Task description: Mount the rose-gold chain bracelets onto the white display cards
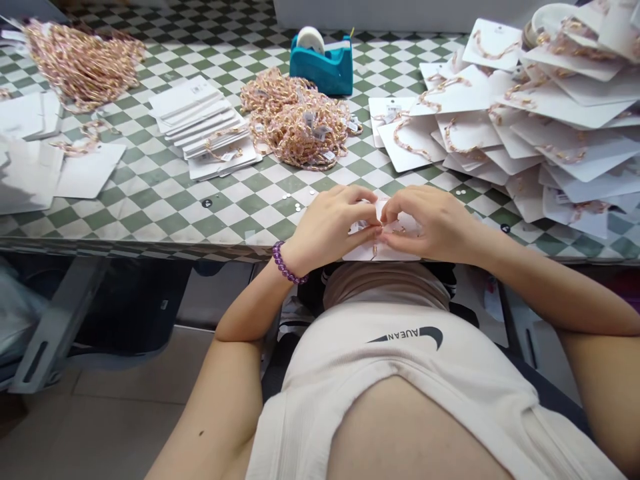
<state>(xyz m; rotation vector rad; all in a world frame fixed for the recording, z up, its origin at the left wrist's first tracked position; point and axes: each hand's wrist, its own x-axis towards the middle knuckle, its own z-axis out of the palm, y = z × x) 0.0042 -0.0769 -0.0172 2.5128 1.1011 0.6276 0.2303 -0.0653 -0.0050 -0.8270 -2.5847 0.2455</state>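
the left hand (327, 225) and right hand (431, 223) pinch close together on a small gold chain (399, 230) over a white card (383, 251) at the worktop's edge (225, 243), with many chains on cards (565, 110) lying ahead right and a tagged loose chain heap (295, 127) ahead left.

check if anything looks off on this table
A few small white discs lie loose on the checkered tablecloth just beyond the left hand, with more past the right hand. They look stray because they sit apart from the stack of white display cards. They are too small to identify.
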